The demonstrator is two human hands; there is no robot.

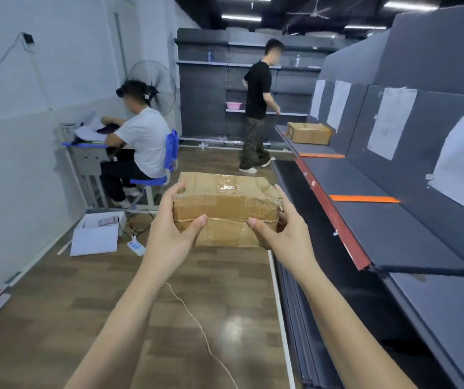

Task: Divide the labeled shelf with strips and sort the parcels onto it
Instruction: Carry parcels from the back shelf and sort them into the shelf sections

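I hold a taped brown cardboard parcel (225,203) in front of me over the wooden floor. My left hand (173,228) grips its left end and my right hand (284,234) grips its right end, thumbs on the near face. To the right runs the grey shelf (388,228) with a red front edge. Two orange strips lie across it, one near (364,198) and one farther back (322,155). Paper labels (390,122) are taped to the shelf's back panel. Another brown parcel (308,132) sits at the shelf's far end.
A seated person (138,144) works at a small desk on the left, with a fan behind. A standing person (257,108) in black is by the back shelving. An open white box (96,234), a power strip (135,246) and a cord (197,327) lie on the floor.
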